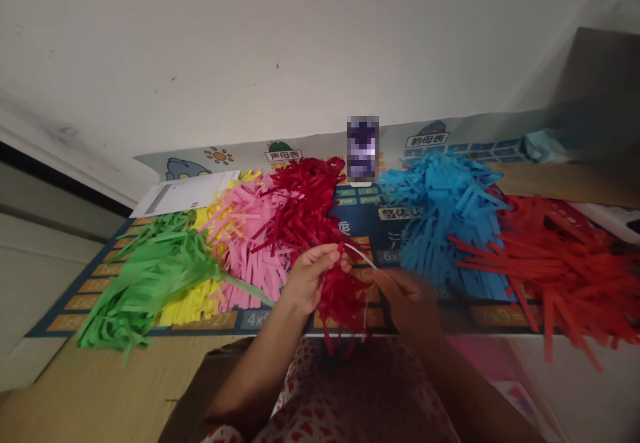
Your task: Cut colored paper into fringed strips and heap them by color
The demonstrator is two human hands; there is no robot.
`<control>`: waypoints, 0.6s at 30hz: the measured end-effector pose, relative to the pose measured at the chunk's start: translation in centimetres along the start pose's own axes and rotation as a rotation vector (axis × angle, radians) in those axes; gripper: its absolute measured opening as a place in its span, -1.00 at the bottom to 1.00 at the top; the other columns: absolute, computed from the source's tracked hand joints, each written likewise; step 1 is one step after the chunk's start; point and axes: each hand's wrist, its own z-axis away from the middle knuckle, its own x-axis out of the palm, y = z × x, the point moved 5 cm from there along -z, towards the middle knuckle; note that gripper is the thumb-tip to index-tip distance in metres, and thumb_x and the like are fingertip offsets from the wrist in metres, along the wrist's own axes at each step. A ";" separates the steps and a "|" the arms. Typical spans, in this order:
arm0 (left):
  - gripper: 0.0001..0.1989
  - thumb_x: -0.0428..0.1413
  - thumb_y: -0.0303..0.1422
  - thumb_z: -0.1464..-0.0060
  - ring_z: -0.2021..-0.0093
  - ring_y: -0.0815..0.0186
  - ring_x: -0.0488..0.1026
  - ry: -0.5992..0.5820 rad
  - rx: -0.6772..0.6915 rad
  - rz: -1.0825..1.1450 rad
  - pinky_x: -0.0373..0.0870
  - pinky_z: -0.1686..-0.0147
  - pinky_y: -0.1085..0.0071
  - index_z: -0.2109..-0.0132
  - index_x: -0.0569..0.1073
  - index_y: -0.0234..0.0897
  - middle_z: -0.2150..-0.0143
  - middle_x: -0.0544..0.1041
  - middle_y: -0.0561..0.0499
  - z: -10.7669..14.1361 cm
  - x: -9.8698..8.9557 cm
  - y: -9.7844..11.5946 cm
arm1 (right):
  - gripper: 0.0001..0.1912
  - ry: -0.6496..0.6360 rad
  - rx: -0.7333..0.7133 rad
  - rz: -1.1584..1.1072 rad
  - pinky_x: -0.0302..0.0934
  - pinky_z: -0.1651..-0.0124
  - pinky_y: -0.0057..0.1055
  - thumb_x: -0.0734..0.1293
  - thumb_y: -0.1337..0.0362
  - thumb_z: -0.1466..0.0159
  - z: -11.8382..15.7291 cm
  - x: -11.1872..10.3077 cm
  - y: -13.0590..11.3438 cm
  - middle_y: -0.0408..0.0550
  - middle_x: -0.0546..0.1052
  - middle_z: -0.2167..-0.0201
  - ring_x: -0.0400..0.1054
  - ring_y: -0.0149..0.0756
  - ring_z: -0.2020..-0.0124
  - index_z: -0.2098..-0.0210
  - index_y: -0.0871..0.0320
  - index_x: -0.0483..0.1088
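Note:
My left hand (311, 276) pinches the gathered top of a dark red paper tassel (343, 296), whose fringe hangs down over the table's front edge. A thin white string (361, 255) runs from that top to my right hand (407, 296), which is closed on it and somewhat blurred. Part of the string dangles below the right fingers. Just behind my left hand lies a heap of dark red fringed tassels (310, 203). Pink tassels (250, 236) are to its left, and blue ones (445, 209) lie beyond my right hand.
Green tassels (155, 269) and yellow ones (187, 306) cover the table's left side; bright red strips (565, 263) overhang the right front. A blurred-out phone (363, 149) stands at the back. White paper (185, 193) lies back left. A printed mat (255, 321) covers the table against the wall.

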 end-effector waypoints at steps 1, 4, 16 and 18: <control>-0.62 0.44 -0.39 0.34 0.47 0.37 0.55 0.007 -0.012 0.005 0.50 0.39 0.50 0.30 0.55 -0.38 0.47 0.60 0.01 0.0 0.0 0.0 | -0.63 0.001 0.001 -0.006 0.22 0.41 -0.43 0.23 0.08 -0.30 0.1 -0.1 0.0 -0.12 0.56 0.51 0.42 -0.26 0.47 0.48 0.07 0.57; -0.60 0.45 -0.40 0.37 0.45 0.37 0.56 0.009 -0.029 0.023 0.51 0.38 0.52 0.28 0.57 -0.38 0.46 0.61 0.01 0.0 0.1 0.0 | -0.63 -0.010 0.025 -0.023 0.22 0.41 -0.43 0.24 0.08 -0.28 0.3 -0.1 0.0 -0.12 0.56 0.52 0.42 -0.27 0.48 0.50 0.08 0.56; -0.65 0.42 -0.37 0.27 0.41 0.36 0.55 -0.047 0.057 -0.053 0.47 0.29 0.45 0.31 0.49 -0.35 0.44 0.59 0.05 -0.1 0.5 0.1 | -0.64 -0.021 0.036 -0.022 0.19 0.41 -0.45 0.23 0.09 -0.27 0.0 0.0 0.1 -0.14 0.54 0.55 0.41 -0.30 0.49 0.51 0.08 0.55; -0.65 0.42 -0.36 0.27 0.41 0.35 0.55 -0.047 0.062 -0.072 0.46 0.29 0.45 0.31 0.49 -0.34 0.45 0.59 0.05 0.0 0.6 0.0 | -0.63 -0.030 0.039 -0.032 0.18 0.43 -0.45 0.23 0.10 -0.28 -0.1 0.0 0.0 -0.14 0.54 0.56 0.40 -0.31 0.51 0.51 0.09 0.54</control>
